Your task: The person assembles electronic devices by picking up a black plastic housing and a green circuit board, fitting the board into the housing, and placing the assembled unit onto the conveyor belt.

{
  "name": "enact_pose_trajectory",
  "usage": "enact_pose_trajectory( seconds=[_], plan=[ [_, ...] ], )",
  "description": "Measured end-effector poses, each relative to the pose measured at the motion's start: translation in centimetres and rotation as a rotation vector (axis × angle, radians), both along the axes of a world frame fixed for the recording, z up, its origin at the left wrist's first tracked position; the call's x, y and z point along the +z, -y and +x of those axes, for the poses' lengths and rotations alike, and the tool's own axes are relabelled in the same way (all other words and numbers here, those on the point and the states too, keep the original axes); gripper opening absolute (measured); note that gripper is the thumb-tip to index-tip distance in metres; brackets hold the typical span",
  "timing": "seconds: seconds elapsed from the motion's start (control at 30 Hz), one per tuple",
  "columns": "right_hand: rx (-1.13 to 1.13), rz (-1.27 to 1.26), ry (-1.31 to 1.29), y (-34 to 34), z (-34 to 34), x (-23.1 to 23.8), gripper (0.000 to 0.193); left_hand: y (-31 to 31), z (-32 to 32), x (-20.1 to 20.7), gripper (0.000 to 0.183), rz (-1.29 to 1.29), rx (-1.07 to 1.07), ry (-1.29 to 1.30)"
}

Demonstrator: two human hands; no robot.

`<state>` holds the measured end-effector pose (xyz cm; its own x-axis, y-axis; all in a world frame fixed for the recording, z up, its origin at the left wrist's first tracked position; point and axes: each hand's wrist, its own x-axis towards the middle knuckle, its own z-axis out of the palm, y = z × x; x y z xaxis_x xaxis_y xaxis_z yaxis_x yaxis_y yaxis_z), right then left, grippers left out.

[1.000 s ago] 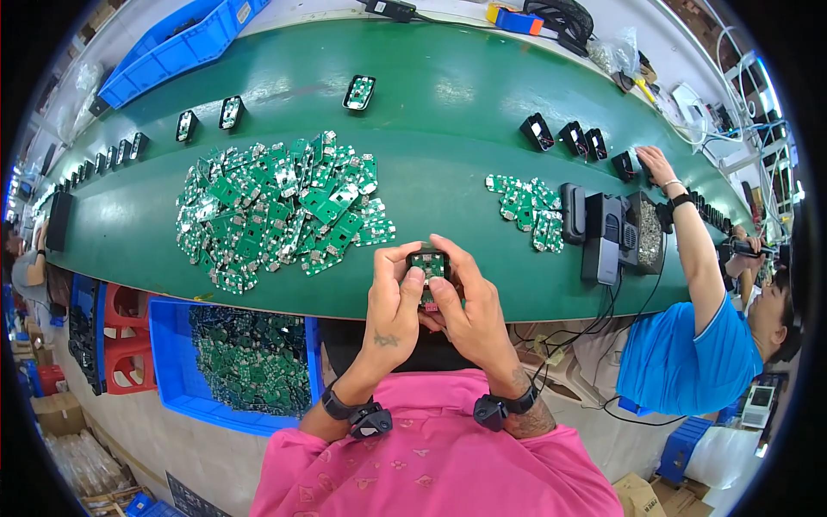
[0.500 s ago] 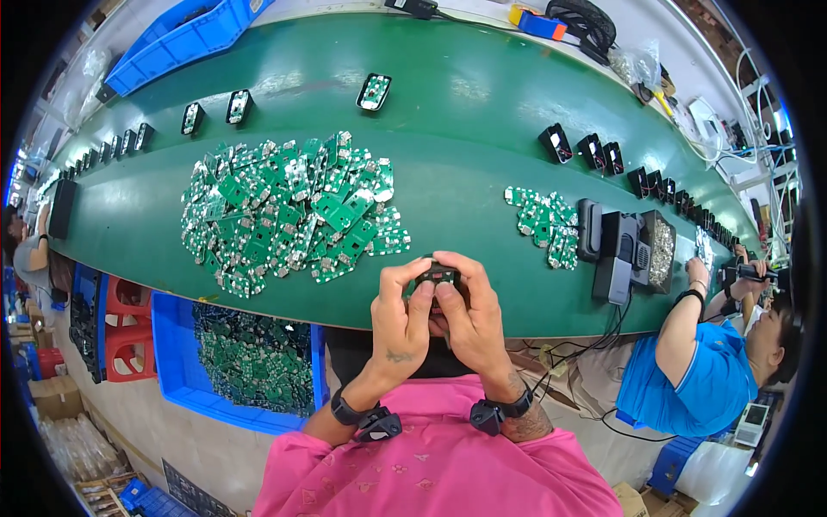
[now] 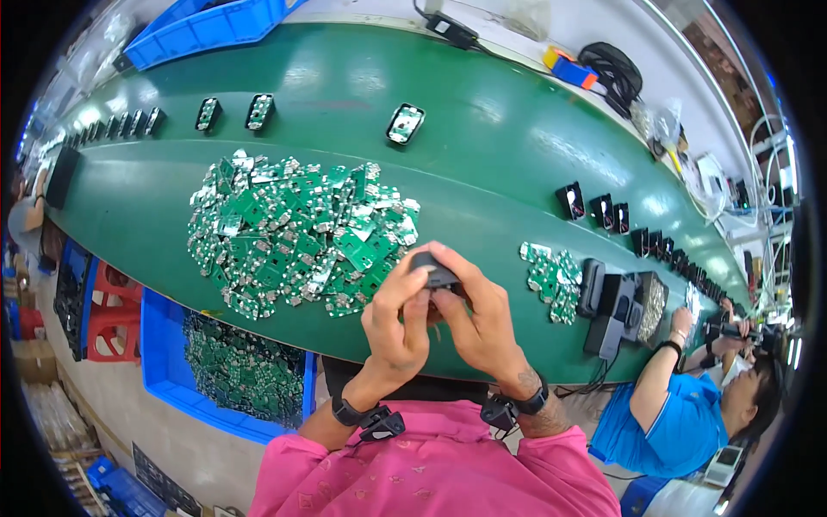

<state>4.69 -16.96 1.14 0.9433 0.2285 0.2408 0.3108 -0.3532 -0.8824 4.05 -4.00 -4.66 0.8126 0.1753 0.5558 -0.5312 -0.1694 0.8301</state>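
Between my two hands, just above the near edge of the green table, I hold a small black plastic housing. My left hand grips its left side, fingers closed round it. On the other side my right hand has its fingers wrapped over the top, the thumb below. The housing's underside and whatever is inside it are hidden by my fingers. Right behind my left hand spreads a big heap of green circuit boards.
A smaller pile of boards lies right, beside dark grey devices. Black housings with boards and open black housings line the far side. A blue bin of boards stands lower left. A co-worker in blue works at right.
The black housing has been turned, so its plain dark outside now faces up. My head view has shifted, moving the table and piles lower in the picture.
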Motion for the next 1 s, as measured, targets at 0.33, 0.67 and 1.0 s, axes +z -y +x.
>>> enact_pose_trajectory(
  seconds=[0.33, 0.67, 1.0],
  plan=[
    [-0.214, -0.218, -0.008, 0.8, 7.4, -1.5, 0.038, -1.4, 1.3, 0.8, 0.064, -0.290, -0.177, -0.421],
    [-0.562, -0.760, 0.092, 7.3, 19.1, -5.9, 0.052, -0.8, -2.6, -0.4, 0.055, -0.153, -0.325, -0.545],
    [-0.563, -1.158, 0.011, 17.2, 10.8, -1.0, 0.048, 2.2, -3.4, -0.1, 0.064, -0.029, -0.495, -0.503]
  ],
)
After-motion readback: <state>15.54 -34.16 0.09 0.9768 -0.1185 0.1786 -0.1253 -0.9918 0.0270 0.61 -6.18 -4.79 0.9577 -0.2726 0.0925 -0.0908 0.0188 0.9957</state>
